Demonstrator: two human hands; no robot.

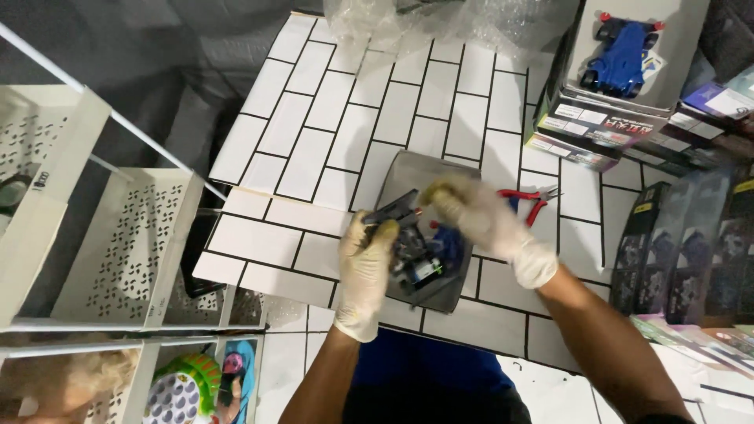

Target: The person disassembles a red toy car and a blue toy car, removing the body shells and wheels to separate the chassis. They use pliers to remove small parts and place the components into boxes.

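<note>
A white tiled surface [314, 141] carries a grey tray [452, 292] under 2 gloved hands. The left hand [367, 271] grips a dark toy car frame [393, 210] (long axis slanting up-right); the blurred right hand [479, 216] pinches its upper end, red pliers [528, 200] just beyond.

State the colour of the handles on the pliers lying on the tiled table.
Red handles on the pliers, seen best in the head view.

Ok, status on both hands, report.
Left hand grips dark toy-car chassis. Right hand at its front end. Grey tray beneath. Red pliers alongside.
</note>
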